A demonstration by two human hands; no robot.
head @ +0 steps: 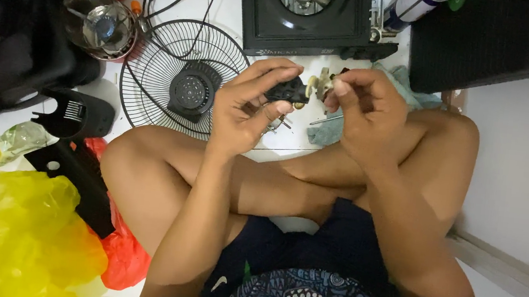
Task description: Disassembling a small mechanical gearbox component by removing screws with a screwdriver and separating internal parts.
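Seated cross-legged on a white tiled floor (240,8), seen from above. At centre frame, left hand (249,104) gripping a small black part (289,91); right hand (367,107) pinching a brass-coloured fitting (321,84) touching its end. Just behind, at upper centre, a black portable gas stove (305,12). Left of the hands, a round wire fan guard (177,74) lying flat. Under the right hand, a pale blue cloth (328,130). Lower left, a yellow plastic bag (12,240).
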